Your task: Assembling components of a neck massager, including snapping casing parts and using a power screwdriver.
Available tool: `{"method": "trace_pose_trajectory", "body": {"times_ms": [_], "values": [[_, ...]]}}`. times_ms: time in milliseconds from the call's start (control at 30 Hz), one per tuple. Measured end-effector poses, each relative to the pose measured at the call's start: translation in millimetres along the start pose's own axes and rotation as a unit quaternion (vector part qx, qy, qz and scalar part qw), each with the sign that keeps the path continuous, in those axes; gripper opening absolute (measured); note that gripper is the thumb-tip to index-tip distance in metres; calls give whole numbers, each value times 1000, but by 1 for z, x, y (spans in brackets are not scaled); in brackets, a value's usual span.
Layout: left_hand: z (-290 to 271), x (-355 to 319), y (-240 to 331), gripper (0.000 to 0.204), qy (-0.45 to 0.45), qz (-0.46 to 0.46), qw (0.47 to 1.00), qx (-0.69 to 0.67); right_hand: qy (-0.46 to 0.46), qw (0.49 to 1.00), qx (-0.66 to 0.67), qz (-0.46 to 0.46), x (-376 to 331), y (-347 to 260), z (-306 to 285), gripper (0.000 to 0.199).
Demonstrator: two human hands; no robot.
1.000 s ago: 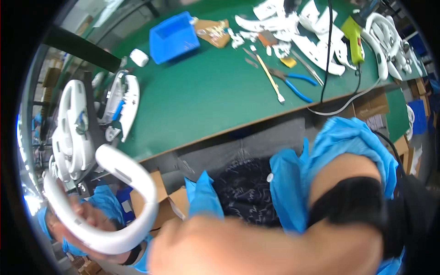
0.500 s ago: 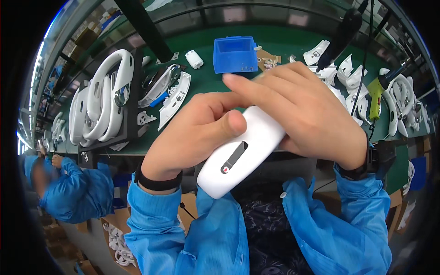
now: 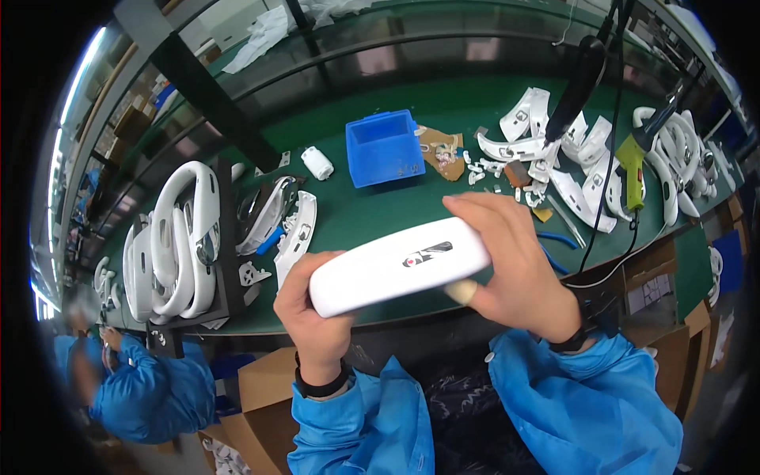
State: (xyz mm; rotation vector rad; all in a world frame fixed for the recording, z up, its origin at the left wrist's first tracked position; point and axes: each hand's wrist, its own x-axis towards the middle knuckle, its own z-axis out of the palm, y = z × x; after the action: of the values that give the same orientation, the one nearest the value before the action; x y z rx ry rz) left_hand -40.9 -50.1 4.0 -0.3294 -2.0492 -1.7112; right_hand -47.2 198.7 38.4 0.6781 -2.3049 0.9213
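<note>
A glossy white rounded plastic housing lies crosswise between my hands, above the bench's front edge. On its upward face is a dark elongated inset with a small red dot, slightly smeared by motion. My left hand is closed round the left end, the thumb underneath. The right end is gripped by my right hand, fingers over the top and thumb below; that thumb's tip looks pale yellow, as if covered. The housing's underside is hidden.
A blue bin stands on the green bench behind the housing. White looped housings stand in a black rack at left. Curved white pieces lie at right, near a hanging black tool and a green-handled tool. A co-worker sits at far left.
The housing has turned from a steep slant to nearly level. My hands have moved apart from its upper part to its two ends. The view has shifted, showing more bench at right.
</note>
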Motion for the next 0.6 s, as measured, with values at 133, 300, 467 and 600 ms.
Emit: {"method": "trace_pose_trajectory", "body": {"times_ms": [133,300,467,600], "values": [[1,6,10,41,-6,-8,999,31,-66,997,31,-19,2,6,-29,62],[14,10,24,43,-45,21,995,90,-21,989,-43,-140,16,5,-46,30],[22,8,38,40,-60,34,990,121,-28,979,-75,-186,21,3,-51,22],[27,8,48,36,-78,37,986,146,-50,970,-114,-207,26,-3,-62,20]]}}
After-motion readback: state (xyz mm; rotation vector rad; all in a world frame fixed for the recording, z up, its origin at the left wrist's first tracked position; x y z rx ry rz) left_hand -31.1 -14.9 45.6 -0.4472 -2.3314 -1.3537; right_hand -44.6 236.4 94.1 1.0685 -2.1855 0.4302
